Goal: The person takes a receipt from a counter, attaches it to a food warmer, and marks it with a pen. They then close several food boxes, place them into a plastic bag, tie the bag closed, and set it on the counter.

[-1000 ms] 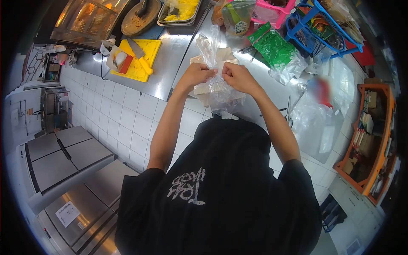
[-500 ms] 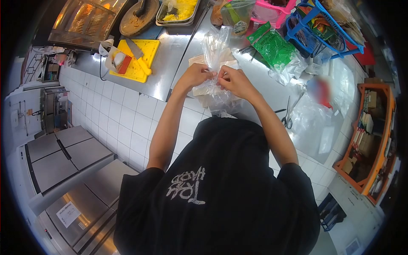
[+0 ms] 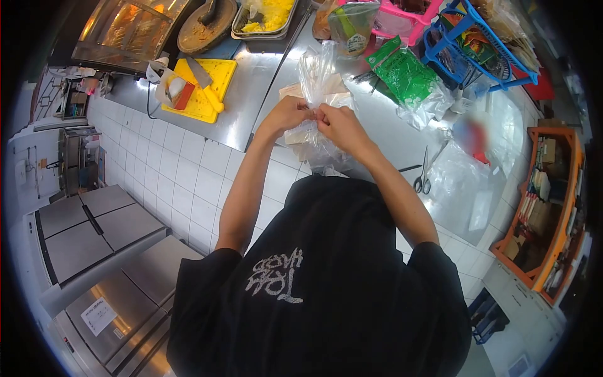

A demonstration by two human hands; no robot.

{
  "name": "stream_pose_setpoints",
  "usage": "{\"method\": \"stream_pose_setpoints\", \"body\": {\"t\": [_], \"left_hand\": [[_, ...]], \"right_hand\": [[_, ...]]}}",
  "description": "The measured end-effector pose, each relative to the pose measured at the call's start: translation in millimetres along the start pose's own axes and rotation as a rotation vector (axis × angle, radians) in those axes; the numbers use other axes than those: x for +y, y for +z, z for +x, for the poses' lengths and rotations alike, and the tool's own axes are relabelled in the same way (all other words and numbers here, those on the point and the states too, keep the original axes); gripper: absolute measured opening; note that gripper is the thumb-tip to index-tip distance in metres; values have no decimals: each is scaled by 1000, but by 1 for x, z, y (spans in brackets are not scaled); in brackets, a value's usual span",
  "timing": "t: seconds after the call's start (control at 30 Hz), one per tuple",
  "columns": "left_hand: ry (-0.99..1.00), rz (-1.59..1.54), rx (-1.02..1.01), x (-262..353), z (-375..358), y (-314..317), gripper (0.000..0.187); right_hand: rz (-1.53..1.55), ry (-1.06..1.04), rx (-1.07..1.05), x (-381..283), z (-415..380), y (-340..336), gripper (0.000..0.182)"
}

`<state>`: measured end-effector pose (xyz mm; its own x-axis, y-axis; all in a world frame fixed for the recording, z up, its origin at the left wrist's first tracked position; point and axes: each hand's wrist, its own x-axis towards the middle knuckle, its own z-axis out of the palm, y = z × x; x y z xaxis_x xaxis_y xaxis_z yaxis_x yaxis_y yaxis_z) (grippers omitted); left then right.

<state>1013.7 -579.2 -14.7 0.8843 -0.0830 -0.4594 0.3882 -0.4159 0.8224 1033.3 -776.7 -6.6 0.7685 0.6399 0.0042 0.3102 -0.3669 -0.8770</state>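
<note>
Both hands meet at a clear plastic bag [image 3: 316, 72] on the steel counter. My left hand [image 3: 290, 117] pinches the bag from the left, its fingertips at the gathered middle. From the right, my right hand [image 3: 341, 128] grips the same spot with curled fingers, almost touching the left fingertips. Pale flat pieces that look like paper or cardboard [image 3: 339, 97] lie under and around the bag. What the bag contains, if anything, cannot be made out.
Scissors [image 3: 422, 179] lie right of my right arm. A green packet [image 3: 402, 72], a blue basket [image 3: 496, 63] and a pink basket [image 3: 408, 24] stand at the back right. On the left, a knife [image 3: 200, 73] rests on a yellow cutting board [image 3: 225, 69].
My right hand has shifted slightly left, bringing its fingers closer to the left fingertips, and its grip has tightened. The left hand has hardly moved.
</note>
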Motion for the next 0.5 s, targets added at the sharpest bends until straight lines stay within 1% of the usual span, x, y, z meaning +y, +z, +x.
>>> {"method": "stream_pose_setpoints", "body": {"t": [0.07,0.1,0.13,0.2,0.23,0.27,0.3,0.33,0.4,0.5], "left_hand": [[37,-19,14,-11,4,2,21],[22,64,59,-28,11,5,25],[22,149,116,-30,18,2,29],[83,109,131,-12,4,2,34],[27,103,124,-26,14,2,30],[26,-39,139,-11,5,4,21],[-58,-8,111,-13,8,3,20],[-62,-123,126,-13,5,9,21],[-105,-142,186,-9,0,14,21],[-18,-195,241,-10,-6,20,20]], "right_hand": [[-66,-49,32,0,-1,8,11],[-69,-33,23,1,-3,11,12],[-104,-20,34,6,-2,17,12],[-90,-25,107,9,-3,23,11],[-54,45,126,15,-2,29,16],[4,111,117,9,-3,29,18],[39,127,174,-1,-3,29,22],[-36,46,230,-5,-4,29,28],[-33,101,268,-4,-3,35,23],[-26,61,291,1,-10,40,18]]}}
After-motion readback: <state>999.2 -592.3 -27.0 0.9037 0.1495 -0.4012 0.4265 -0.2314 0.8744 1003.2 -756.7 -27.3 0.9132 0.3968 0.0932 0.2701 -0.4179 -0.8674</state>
